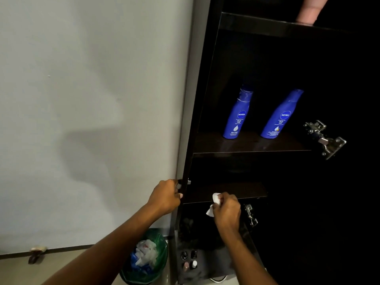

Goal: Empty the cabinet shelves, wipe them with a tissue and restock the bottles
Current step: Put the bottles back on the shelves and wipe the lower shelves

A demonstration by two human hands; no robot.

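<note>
Tissue (215,198) pinched in right hand (227,211), at front edge of lower shelf (244,190), which stretches rightward (right hand nearer). Cabinet side (200,95) gripped by left hand (165,195). Blue bottles (237,118) stand on shelf above.

Two blue bottles (238,114) (281,116); one tissue (215,198); two hinges (324,138) (250,214); one green bin (160,239); one cabinet (246,153).

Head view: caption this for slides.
Left hand grips dark cabinet edge; right hand holds white tissue at lower shelf, below two blue lotion bottles.
</note>
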